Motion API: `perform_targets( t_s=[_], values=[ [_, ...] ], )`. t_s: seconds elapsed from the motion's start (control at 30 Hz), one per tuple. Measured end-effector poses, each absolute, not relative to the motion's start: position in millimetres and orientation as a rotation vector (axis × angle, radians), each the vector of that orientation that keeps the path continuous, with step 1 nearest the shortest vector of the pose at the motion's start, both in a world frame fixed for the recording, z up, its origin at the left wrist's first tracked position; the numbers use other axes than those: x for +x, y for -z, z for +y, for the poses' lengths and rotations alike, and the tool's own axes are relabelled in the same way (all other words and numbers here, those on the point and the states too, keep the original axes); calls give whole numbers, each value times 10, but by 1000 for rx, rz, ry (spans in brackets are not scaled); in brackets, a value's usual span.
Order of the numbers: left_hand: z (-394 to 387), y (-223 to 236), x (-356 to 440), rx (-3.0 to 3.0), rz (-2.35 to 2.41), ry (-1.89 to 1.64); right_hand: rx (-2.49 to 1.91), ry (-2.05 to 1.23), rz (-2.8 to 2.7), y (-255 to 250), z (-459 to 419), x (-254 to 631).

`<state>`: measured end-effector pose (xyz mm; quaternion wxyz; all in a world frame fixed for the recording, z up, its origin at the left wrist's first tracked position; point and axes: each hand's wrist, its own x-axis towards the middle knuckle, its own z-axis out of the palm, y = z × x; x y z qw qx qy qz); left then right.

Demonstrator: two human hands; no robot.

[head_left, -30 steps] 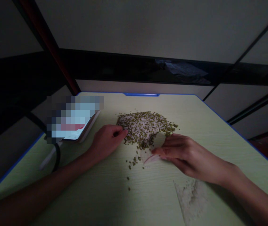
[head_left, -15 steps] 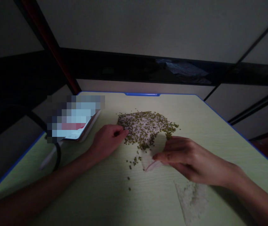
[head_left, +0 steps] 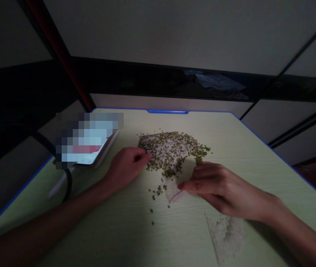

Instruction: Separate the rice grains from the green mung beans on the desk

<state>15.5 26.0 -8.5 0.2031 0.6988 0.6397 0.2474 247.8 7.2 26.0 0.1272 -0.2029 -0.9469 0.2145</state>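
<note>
A pile of green beans, which look like mung beans, mixed with small white grains lies mid-table. My left hand is closed at the pile's left edge, thumb and forefinger pressed together; whatever they may hold is hidden. On the near right side, my right hand pinches a small clear plastic bag with a pinkish edge between thumb and fingers. The bag lies low against the tabletop, partly covered by the hand. Several loose beans are scattered just left of it.
A second clear bag with whitish contents lies at the near right, below my right wrist. A phone with a lit screen leans at the left, by a black cable. The table has a blue rim; cabinet panels stand behind.
My right hand and the bag have shifted slightly left and toward me. One bean now lies apart, just below the bag's edge. My left hand looks unmoved.
</note>
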Motion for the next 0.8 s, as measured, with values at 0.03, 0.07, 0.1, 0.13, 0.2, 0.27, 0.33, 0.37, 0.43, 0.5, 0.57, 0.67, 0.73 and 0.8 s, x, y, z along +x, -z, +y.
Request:
perform_targets(
  t_s=[0.03,0.07,0.1,0.13,0.2,0.27,0.33,0.37,0.43,0.5,0.57,0.67,0.73,0.8],
  values=[
    [262,86,156,1949,1783,-690,-592,-637,-2758,-263,71,2480],
    [264,88,156,1948,1782,-689,-590,-650,-2759,-268,71,2482],
    [265,90,157,1948,1782,-686,-586,-663,-2760,-273,70,2483],
    [267,92,157,1949,1784,-684,-584,-672,-2759,-278,68,2482],
    [267,95,157,1950,1792,-683,-572,-689,-2759,-283,64,2476],
    [266,98,155,1954,1795,-684,-548,-699,-2764,-280,58,2469],
    [265,101,151,1957,1790,-689,-520,-703,-2778,-273,49,2464],
    [265,103,149,1956,1788,-691,-505,-708,-2781,-269,44,2462],
    [268,108,145,1950,1788,-692,-497,-718,-2792,-265,36,2458],
    [272,109,144,1949,1786,-693,-517,-715,-2794,-264,29,2454],
    [275,106,143,1952,1781,-695,-555,-691,-2780,-264,26,2452],
    [272,99,145,1954,1784,-693,-634,-647,-2728,-258,24,2457],
    [268,99,147,1954,1793,-690,-702,-582,-2680,-249,27,2464],
    [265,104,148,1955,1796,-690,-741,-511,-2642,-238,32,2469]
  ],
)
